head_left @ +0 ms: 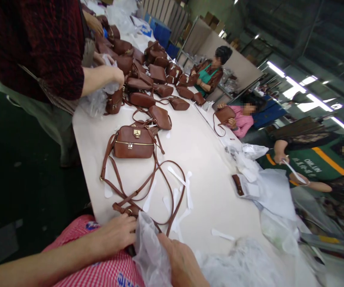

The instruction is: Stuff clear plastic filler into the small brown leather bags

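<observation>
- Brown leather makes up the small bag (129, 209) at the near edge of the white tabletop (207, 159), and it is partly hidden by the hands and the plastic.
- The left hand (116, 233) lies just left of the clear plastic bag (150, 251), with its fingers curled against the small bag and the plastic.
- The right hand (180, 261) is just right of the clear plastic bag and touches it, but I cannot tell if its fingers are pinching it or just resting.
- The clear plastic bag stands up between the two hands, right on top of the small bag.
- A long brown strap (160, 187) loops away from the small bag, across the tabletop.
- A bigger brown bag (133, 141) with a gold clasp sits upright past the strap, well apart from the hands.
- White paper strips (183, 191) lie beside the strap loop.
- Many more brown bags (148, 75) crowd the far end of the tabletop.
- Another person in a dark red sleeve (55, 44) holds plastic by those far bags.
</observation>
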A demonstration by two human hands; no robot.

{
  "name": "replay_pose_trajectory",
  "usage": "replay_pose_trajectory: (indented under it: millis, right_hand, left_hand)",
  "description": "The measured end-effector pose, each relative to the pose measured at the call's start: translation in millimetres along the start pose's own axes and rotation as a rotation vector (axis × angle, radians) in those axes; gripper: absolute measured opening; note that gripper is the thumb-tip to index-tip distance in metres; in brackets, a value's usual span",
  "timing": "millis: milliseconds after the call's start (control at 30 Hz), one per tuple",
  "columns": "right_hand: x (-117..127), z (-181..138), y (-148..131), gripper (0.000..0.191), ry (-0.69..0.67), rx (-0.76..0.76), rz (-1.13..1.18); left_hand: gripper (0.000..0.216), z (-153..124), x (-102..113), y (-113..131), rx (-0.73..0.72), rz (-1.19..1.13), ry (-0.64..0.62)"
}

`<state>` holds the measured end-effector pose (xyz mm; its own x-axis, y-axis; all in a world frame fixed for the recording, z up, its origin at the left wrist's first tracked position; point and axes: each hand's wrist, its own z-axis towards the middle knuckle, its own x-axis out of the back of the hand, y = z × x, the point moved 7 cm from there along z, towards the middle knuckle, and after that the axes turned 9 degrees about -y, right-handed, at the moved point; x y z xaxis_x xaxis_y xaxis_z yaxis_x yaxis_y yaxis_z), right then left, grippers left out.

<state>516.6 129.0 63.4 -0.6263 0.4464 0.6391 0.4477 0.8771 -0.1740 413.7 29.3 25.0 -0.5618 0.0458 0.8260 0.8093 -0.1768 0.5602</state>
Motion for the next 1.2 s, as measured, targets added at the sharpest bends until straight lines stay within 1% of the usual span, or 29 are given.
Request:
replay_pose_trajectory:
  millis: [100, 200, 267, 300, 367, 467, 567, 633, 667, 733, 800, 900, 933, 1000, 1033, 1067, 1133, 1200]
  right_hand:
    - [-6.7, 4.7, 3.8, 0.05, 0.002, 0.047, -0.056]
    - [-15.4, 5.4, 4.9, 0.071, 0.006, 0.181, -0.09]
    - [-16.6, 3.2, 0.8, 0.08, 0.0, 0.241, -0.16]
    - [-15.5, 2.4, -1.3, 0.081, -0.007, 0.232, -0.197]
    - [-10.5, 3.3, -5.5, 0.078, -0.026, 0.151, -0.251]
    - [-5.2, 14.3, -11.8, 0.063, -0.049, -0.003, -0.287]
    - [-9.7, 40.9, -16.4, 0.043, -0.001, -0.115, -0.261]
    - [-18.2, 63.9, -18.5, 0.031, 0.061, -0.163, -0.183]
    - [-23.5, 75.1, -19.9, 0.028, 0.084, -0.172, -0.143]
    - [-33.5, 93.4, -22.2, 0.027, 0.096, -0.174, -0.086]
    - [-37.6, 101.1, -22.5, 0.03, 0.087, -0.154, -0.055]
    - [-34.3, 89.0, -17.3, 0.036, 0.064, -0.084, 0.002]
    - [-33.1, 80.6, -16.1, 0.041, 0.06, -0.036, 0.032]
    - [-32.1, 62.5, -15.6, 0.064, 0.095, 0.081, 0.132]
    - [-33.0, 55.0, -14.7, 0.074, 0.132, 0.116, 0.182]
    - [-35.5, 49.9, -12.6, 0.078, 0.17, 0.115, 0.211]
    - [-44.6, 47.4, -5.0, 0.067, 0.206, 0.007, 0.197]
    - [-52.4, 49.9, 0.2, 0.06, 0.172, -0.098, 0.141]
  left_hand:
    - [0.017, -1.3, 1.4, -2.8, -0.03, 0.101, 0.047]
    - [0.018, -2.9, 1.8, -5.7, -0.022, 0.123, 0.084]
    - [0.021, -3.5, 0.5, -5.0, -0.026, 0.111, 0.09]
    - [0.023, -3.4, -0.5, -3.9, -0.031, 0.109, 0.09]
    - [0.026, -1.7, -2.1, -0.4, -0.048, 0.123, 0.097]
    - [0.029, 2.7, -1.9, 6.1, -0.1, 0.146, 0.137]
    - [0.028, 5.5, -0.7, 6.8, -0.118, 0.138, 0.163]
    - [0.03, 4.9, -0.3, 2.4, -0.088, 0.14, 0.162]
    - [0.03, 3.8, -0.2, -0.1, -0.072, 0.145, 0.159]
    - [0.029, 1.3, -0.2, -4.1, -0.055, 0.144, 0.138]
    - [0.027, -0.6, 0.7, -5.8, -0.056, 0.119, 0.105]
    - [0.024, -0.5, 6.6, -5.3, -0.046, 0.061, 0.066]
    - [0.02, 0.3, 9.2, -4.1, -0.042, 0.053, 0.059]
    - [0.006, 2.6, 12.6, -0.2, -0.039, 0.076, 0.046]
    - [0.007, 4.0, 13.1, 1.5, -0.036, 0.096, 0.039]
    - [0.009, 5.2, 12.5, 2.7, -0.03, 0.117, 0.03]
    - [0.008, 6.6, 9.7, 3.2, -0.03, 0.135, 0.014]
    - [0.018, 5.2, 7.2, -0.8, -0.038, 0.084, 0.001]
